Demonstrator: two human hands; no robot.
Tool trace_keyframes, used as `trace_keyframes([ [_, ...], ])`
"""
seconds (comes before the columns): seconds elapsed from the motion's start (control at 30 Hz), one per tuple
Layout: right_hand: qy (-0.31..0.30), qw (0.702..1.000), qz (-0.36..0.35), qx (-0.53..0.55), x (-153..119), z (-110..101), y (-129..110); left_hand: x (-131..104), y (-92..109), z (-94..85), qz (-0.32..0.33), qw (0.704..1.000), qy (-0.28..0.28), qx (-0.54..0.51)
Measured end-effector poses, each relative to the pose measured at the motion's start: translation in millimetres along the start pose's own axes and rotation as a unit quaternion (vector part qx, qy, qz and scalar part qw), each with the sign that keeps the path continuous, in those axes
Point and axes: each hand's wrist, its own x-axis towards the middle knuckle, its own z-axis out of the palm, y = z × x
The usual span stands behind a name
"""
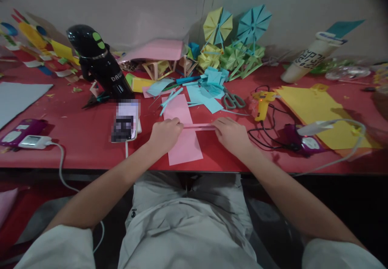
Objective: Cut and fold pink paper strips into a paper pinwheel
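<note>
A narrow folded pink paper strip (198, 127) is stretched sideways between my two hands. My left hand (165, 134) pinches its left end, and my right hand (232, 135) pinches the right end. Beneath the strip lies a larger pink paper sheet (184, 151), lengthwise on the red table. Just beyond it are rolled and cut blue paper pieces (206, 97) and a pair of scissors (233, 100). My fingertips partly hide the strip's ends.
A phone (125, 121) stands left of my left hand, near a black bottle (103, 64). To the right are a yellow glue gun (263, 102) with its cable, a purple power socket (306, 141) and yellow paper (327, 115). Paper umbrellas (254, 24) stand by the wall.
</note>
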Motion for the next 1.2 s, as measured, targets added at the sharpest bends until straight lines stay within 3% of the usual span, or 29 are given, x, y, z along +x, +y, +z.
trace_keyframes([
  [0.13, 0.027, 0.999, -0.001, 0.030, -12, 2, -4, -12, 10, -0.1, -0.011, 1.000, -0.005, -0.027],
  [0.43, 0.035, 0.998, -0.011, 0.044, -22, 7, -34, -32, 28, 18.3, 0.004, 0.994, 0.073, -0.079],
  [0.7, 0.007, 0.993, -0.076, 0.091, -14, 16, -50, -33, 28, 27.2, -0.009, 0.994, 0.045, -0.100],
  [0.87, -0.023, 0.990, -0.079, 0.117, -13, 15, -37, -36, 25, 24.4, -0.007, 0.992, 0.036, -0.117],
  [1.2, -0.024, 0.996, -0.007, 0.083, -35, 21, 17, -41, 18, 22.9, -0.052, 0.993, 0.025, -0.101],
])
